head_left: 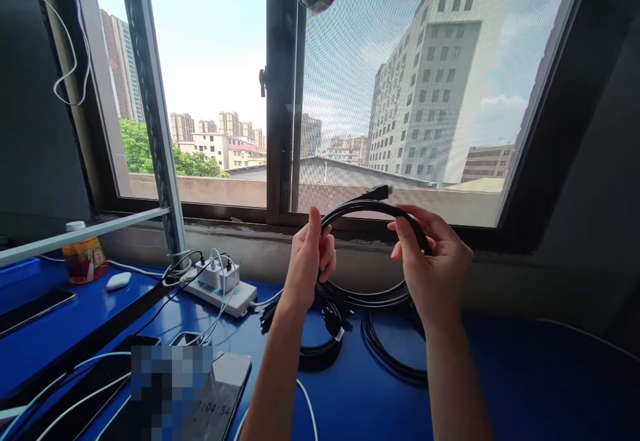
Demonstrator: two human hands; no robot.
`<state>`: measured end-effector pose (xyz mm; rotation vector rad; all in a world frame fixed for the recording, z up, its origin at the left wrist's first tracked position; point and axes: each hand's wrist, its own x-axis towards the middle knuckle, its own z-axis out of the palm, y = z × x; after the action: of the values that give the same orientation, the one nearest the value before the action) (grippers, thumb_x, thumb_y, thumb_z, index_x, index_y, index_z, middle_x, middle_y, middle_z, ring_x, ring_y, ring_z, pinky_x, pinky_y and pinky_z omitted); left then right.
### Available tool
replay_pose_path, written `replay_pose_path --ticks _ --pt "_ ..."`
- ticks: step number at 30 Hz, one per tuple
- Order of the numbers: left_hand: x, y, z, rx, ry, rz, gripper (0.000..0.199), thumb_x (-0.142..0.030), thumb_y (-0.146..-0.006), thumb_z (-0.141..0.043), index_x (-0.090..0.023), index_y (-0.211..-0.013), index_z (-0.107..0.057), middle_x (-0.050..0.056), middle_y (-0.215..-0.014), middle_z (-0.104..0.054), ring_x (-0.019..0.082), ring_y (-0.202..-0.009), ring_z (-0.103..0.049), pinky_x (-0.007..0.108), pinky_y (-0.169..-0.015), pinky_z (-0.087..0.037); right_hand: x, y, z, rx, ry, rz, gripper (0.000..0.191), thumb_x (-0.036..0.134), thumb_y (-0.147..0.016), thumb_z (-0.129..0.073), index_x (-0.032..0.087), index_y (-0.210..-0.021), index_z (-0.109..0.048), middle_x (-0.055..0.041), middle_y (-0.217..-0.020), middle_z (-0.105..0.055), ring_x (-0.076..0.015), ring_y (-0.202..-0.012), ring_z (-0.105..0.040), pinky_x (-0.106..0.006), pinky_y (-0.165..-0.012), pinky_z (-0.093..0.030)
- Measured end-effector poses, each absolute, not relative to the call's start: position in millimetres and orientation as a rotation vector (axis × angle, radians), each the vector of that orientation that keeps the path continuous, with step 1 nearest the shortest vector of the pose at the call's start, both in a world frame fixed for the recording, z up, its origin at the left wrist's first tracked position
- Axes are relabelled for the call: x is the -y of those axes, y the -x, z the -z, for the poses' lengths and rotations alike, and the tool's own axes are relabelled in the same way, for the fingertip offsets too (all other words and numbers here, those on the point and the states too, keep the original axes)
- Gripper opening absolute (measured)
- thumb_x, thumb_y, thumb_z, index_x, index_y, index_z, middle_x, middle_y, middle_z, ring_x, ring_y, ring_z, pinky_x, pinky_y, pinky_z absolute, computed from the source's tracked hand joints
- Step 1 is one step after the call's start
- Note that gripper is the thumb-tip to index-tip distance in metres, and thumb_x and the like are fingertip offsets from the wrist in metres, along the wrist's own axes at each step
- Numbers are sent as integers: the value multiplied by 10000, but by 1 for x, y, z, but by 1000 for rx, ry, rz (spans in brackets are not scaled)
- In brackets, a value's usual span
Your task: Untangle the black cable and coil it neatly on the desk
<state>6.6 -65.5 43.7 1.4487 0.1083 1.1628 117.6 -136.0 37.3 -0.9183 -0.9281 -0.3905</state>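
Observation:
A coiled black cable [367, 206] is held up in a loop between my two hands, over the blue table. My left hand [313, 254] is closed round the left side of the loop, thumb pointing up. On the right side, my right hand [433, 254] pinches the loop between thumb and fingers. A black plug [380, 192] sticks out above the top of the loop. Behind and below lie more coiled black cables, one bundle [330, 328] near my left forearm and another coil [390, 358] beside my right forearm.
A white power strip [233, 298] with plugged-in chargers stands left of centre. Phones [225, 388] and white cables lie at the front left. A bottle [84, 254] stands at the back left, near a metal shelf post [155, 108].

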Motion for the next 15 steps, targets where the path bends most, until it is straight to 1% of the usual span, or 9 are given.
replay_pose_path --ticks 2,5,7,9,12,13,15 --pt "67 -6 -45 -118 -1398 -1131 618 -772 -662 -559 -209 -539 -337 -101 -349 -222 21 -273 -188 203 -313 -84 136 -118 -37 923 917 395 242 375 -761 -645 180 -895 -697 -17 -699 -671 -64 -399 -456 -195 -360 -356" --pt "69 -3 -48 -149 -1315 -1097 523 -616 -765 -593 -204 -546 -357 -96 -358 -205 18 -285 -157 213 -331 -69 136 -118 -37 924 919 388 241 379 -764 -648 183 -896 -697 -15 -704 -670 -62 -405 -457 -189 -364 -362" --pt "71 -1 -49 -155 -1288 -1071 503 -564 -796 -591 -201 -541 -354 -92 -370 -191 16 -294 -143 222 -339 -59 135 -118 -36 928 924 391 230 375 -772 -647 189 -898 -698 -13 -708 -667 -63 -412 -454 -190 -369 -369" --pt "71 1 -50 -160 -1286 -1061 503 -563 -800 -593 -199 -546 -355 -89 -384 -180 15 -304 -136 233 -346 -55 135 -118 -35 938 931 413 218 373 -783 -644 197 -900 -698 -16 -734 -668 -74 -445 -475 -195 -383 -384" --pt "71 2 -49 -165 -1299 -1072 510 -588 -794 -591 -200 -562 -355 -89 -400 -167 15 -311 -136 242 -354 -55 135 -120 -33 967 925 517 201 376 -806 -627 204 -888 -691 -38 -825 -668 -119 -611 -570 -216 -470 -450" --pt "71 2 -49 -168 -1305 -1078 511 -593 -789 -594 -201 -568 -353 -89 -404 -167 15 -313 -138 243 -357 -56 135 -121 -33 973 928 558 202 383 -811 -623 207 -888 -685 -43 -855 -661 -128 -658 -576 -223 -497 -462" --pt "70 1 -48 -175 -1318 -1093 509 -599 -767 -616 -203 -581 -354 -88 -409 -177 17 -317 -141 242 -361 -58 135 -122 -32 976 948 625 226 413 -815 -621 218 -918 -670 -47 -909 -632 -128 -676 -546 -232 -518 -466"
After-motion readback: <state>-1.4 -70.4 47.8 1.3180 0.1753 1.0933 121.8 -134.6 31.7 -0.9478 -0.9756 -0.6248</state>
